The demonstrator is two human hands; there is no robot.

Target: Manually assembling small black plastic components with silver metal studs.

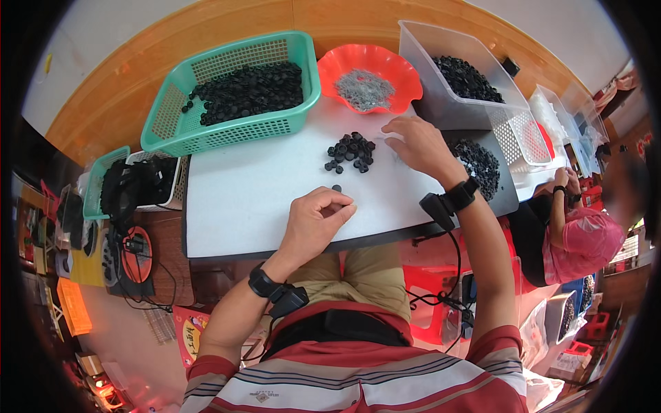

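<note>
My left hand [318, 219] is over the near part of the white work mat [234, 206], its thumb and fingers pinched together. Whatever is between the fingertips is hidden. Just beyond its index finger shows one small round black cap [337, 188]; I cannot tell whether the hand touches it. A loose heap of similar black caps [351, 151] lies farther up the mat. To the right of that heap, my right hand [423, 146] reaches over the mat, index finger stretched out and thumb apart from it. Some small pale bits lie near its thumb, too small to name.
A green basket [308, 69] of black parts, a red scalloped bowl [329, 65] of small grey metal pieces and a clear bin [420, 51] of black parts line the back. Small dark parts [478, 165] lie right. A person in pink [585, 237] works at far right.
</note>
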